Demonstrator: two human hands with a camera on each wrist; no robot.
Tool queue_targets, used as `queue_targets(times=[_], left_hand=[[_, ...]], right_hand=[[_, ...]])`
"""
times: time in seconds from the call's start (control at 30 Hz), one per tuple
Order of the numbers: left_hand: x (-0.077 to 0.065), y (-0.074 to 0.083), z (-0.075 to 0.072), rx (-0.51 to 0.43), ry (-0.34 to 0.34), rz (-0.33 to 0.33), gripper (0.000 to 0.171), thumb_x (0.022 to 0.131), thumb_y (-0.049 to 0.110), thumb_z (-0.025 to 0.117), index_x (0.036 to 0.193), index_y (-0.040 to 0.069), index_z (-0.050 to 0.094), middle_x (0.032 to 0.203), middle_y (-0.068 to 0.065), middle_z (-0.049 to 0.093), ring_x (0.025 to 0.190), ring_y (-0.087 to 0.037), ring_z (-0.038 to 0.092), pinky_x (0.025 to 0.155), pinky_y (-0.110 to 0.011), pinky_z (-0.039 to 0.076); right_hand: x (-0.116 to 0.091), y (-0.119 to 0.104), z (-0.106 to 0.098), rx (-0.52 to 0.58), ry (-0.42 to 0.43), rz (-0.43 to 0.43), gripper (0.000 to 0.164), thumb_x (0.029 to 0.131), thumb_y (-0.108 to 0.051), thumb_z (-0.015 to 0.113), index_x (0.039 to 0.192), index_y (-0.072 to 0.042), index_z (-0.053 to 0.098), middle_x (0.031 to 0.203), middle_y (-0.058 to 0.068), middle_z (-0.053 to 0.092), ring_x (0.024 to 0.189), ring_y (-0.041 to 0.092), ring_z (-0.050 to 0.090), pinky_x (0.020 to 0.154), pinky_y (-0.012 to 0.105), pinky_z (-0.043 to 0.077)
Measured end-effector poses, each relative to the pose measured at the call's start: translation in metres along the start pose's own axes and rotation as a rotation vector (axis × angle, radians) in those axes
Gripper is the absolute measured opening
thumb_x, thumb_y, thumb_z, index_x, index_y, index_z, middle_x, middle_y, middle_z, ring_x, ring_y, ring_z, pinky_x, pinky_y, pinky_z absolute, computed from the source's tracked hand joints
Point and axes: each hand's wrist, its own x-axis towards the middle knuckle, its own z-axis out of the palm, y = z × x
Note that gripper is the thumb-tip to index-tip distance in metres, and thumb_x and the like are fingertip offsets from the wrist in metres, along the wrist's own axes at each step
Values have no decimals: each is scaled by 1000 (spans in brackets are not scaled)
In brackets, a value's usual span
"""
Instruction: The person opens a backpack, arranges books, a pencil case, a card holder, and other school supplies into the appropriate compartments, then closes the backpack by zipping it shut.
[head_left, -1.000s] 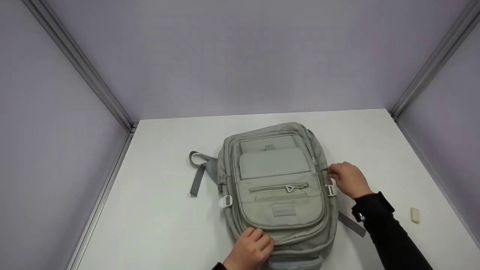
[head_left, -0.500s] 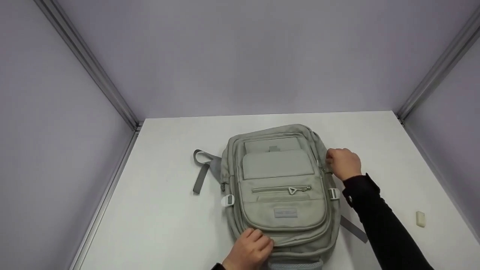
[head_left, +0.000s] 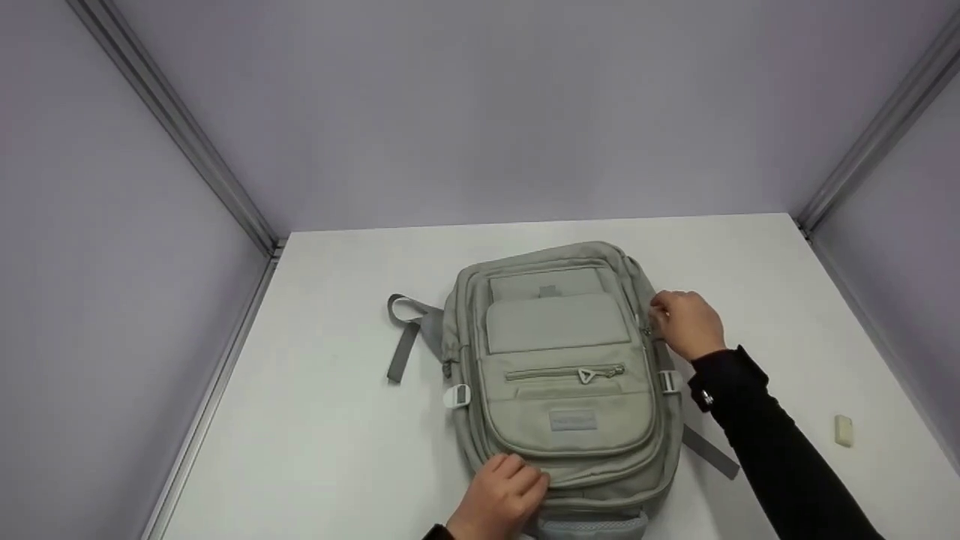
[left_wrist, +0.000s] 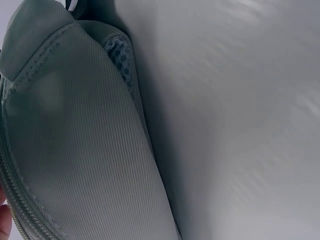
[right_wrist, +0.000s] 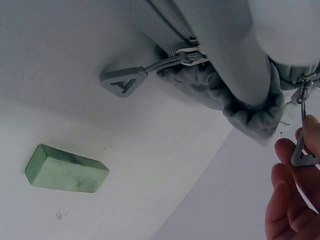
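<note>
A grey-green backpack (head_left: 566, 397) lies front side up on the white table. My left hand (head_left: 501, 496) grips its lower front edge, fingers curled over the fabric; the left wrist view shows only fingertips (left_wrist: 4, 222) beside a zipper (left_wrist: 22, 202). At the bag's right side is my right hand (head_left: 686, 324). In the right wrist view it pinches a triangular zipper pull (right_wrist: 303, 156) between thumb and fingers. A second triangular pull (right_wrist: 122, 81) hangs loose over the table from another slider. The front pocket zipper (head_left: 566, 373) runs across the middle of the bag.
A small pale block, like an eraser (head_left: 844, 430), lies on the table to the right. Grey straps stick out from the bag at left (head_left: 403, 351) and right (head_left: 711, 451). White buckles (head_left: 456, 396) sit at both sides. Grey panels (head_left: 525, 112) wall in the table (head_left: 322, 420).
My right hand has moved up along the bag's right side, from beside the white buckle to higher up, mostly in the first half second. The left hand keeps its place on the lower edge.
</note>
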Motion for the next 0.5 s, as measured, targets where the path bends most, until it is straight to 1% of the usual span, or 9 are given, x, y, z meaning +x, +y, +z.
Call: queue_targets(times=[0.17, 0.27, 0.33, 0.43, 0.5], left_hand=[[-1, 0, 1, -22, 4, -10, 26, 101, 16, 54, 85, 23, 73, 79, 9, 62, 70, -8, 49, 66, -22, 39], [-2, 0, 1, -25, 12, -7, 24, 100, 16, 55, 86, 23, 73, 79, 9, 63, 69, -8, 49, 65, -22, 38], [-2, -1, 2, -28, 14, -8, 24, 101, 16, 55, 87, 23, 73, 80, 9, 62, 69, -9, 48, 64, -22, 38], [-2, 0, 1, -40, 6, -16, 16, 95, 16, 61, 88, 22, 73, 80, 9, 62, 69, -9, 48, 64, -22, 37], [-2, 1, 2, -47, 2, -31, 20, 98, 16, 58, 87, 23, 73, 79, 9, 62, 69, -8, 48, 64, -22, 37]], right_hand=[[-5, -1, -8, 31, 33, -29, 17, 92, -3, 66, 106, 4, 69, 107, 25, 66, 97, 43, 59, 82, 52, 49], [-9, -3, -13, 47, 25, -34, 18, 92, -2, 65, 108, 3, 68, 113, 26, 64, 102, 45, 58, 85, 54, 48], [-11, -5, -15, 60, -18, -29, 21, 92, -3, 64, 112, 3, 68, 115, 26, 64, 105, 45, 58, 87, 54, 48], [-10, -9, -16, 64, -96, -37, 27, 93, -1, 62, 119, 3, 65, 119, 26, 63, 107, 45, 57, 89, 54, 47], [-9, -11, -14, 57, -139, -53, 32, 92, 1, 60, 123, 3, 64, 121, 27, 61, 110, 46, 56, 92, 55, 46]])
